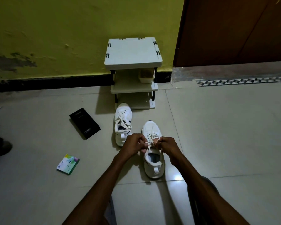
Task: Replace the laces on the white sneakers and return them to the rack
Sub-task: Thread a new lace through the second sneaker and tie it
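- Fingers (141,139) of the left hand (134,144) are curled and pinch one strand of the lace (150,145).
- Right hand (168,146): fingers curled the same way, pinching the other strand; the two hands sit close together with the lace crossing between them.
- Lace lies at the top eyelets of the near sneaker (154,168), directly under both sets of fingertips; lower rows are already threaded.
- Near sneaker stands upright on the tiled floor (217,127), toe pointing away from the person, heel toward them.
- Far sneaker (122,120) stands just left of and beyond the near one, laced, its lace ends loose, touched by neither hand. Its toe is just beside the foot of the rack (133,52).
- Rack stands against the yellow wall (55,30), next to a brown door (234,30); a small tub (146,77) sits on its upper shelf.
- Black box (84,123) lies on the floor left of the far sneaker; a small green-and-white box (68,164) lies nearer the person, well apart from both sneakers.
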Demonstrator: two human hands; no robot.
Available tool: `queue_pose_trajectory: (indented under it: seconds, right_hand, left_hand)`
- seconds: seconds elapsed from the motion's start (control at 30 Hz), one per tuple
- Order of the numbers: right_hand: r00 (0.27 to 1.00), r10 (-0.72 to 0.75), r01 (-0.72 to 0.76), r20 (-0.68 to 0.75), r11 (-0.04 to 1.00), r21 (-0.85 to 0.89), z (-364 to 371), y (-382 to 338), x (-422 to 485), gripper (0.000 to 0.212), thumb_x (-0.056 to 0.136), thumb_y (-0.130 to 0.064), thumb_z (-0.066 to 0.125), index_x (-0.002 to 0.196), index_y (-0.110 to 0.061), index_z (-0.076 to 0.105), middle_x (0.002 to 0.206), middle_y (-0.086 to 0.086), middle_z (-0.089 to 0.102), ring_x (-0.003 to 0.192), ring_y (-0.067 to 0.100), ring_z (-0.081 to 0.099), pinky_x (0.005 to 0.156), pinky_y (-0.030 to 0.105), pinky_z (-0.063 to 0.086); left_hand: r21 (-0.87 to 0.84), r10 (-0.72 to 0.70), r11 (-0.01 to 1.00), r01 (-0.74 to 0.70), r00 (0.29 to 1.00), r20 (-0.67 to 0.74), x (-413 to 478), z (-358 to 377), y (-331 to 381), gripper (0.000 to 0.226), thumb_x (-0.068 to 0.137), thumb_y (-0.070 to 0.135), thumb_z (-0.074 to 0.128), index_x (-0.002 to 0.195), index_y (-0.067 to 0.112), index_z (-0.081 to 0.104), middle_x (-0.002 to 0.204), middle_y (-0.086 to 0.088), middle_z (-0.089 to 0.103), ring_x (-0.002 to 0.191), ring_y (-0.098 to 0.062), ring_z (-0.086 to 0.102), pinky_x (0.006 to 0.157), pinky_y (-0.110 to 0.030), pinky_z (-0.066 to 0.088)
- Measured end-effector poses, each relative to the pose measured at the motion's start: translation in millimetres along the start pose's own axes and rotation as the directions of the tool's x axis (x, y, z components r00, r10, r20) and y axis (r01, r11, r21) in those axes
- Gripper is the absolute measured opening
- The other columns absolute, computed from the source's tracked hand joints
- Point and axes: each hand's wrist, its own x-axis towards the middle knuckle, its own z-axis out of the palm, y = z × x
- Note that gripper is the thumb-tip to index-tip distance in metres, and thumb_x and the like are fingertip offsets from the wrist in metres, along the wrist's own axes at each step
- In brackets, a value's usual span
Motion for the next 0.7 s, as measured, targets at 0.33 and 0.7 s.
queue_pose_trajectory:
  seconds: [0.33,0.7]
  right_hand:
    - [0.999,0.041,-0.041,0.004,0.998,0.05,-7,1,-1,0.01,0.083,-0.009,0.069,0.074,-0.01,0.073,0.072,0.004,0.068,0.063,0.013,0.058,0.064,0.026,0.049]
    - [1.0,0.018,-0.018,0.025,1.0,0.02,-5,1,0,0.011,0.085,-0.014,0.071,0.075,-0.01,0.073,0.07,0.006,0.066,0.061,0.013,0.055,0.064,0.027,0.05]
  left_hand:
    - [0.273,0.149,0.952,-0.135,0.988,-0.031,6,11,17,0.018,0.091,0.015,0.057,0.079,0.014,0.043,0.07,-0.003,0.055,0.069,-0.019,0.05,0.067,-0.039,0.043]
    - [0.526,0.251,0.82,-0.228,0.968,0.028,8,11,22,0.004,0.088,0.017,0.061,0.085,0.014,0.059,0.083,-0.003,0.062,0.081,-0.021,0.062,0.071,-0.035,0.049]
